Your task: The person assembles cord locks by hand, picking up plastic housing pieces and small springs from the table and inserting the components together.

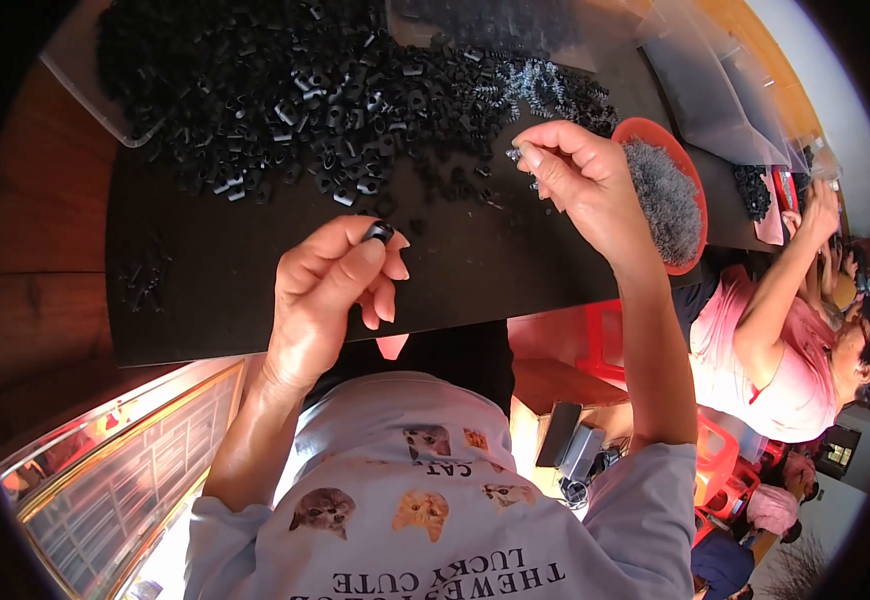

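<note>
Between the thumb and fingers of my left hand (330, 275) is a small black plastic cap (380, 231), held just above the near part of the dark table. My right hand (580, 180) pinches a small shiny metal piece (515, 154) at its fingertips, raised to the right of the left hand. Its exact kind is too small to tell. A large heap of black plastic caps (335, 130) spreads beyond both hands. Beside its right end lies a loose pile of small silvery pieces (535, 88).
A red bowl (701, 200) of fine grey metal pieces stands right of my right forearm. Thin black pieces (145, 275) lie at the table's left. Clear plastic bins (725, 90) stand at the far right. A person in pink (770, 370) works at the right.
</note>
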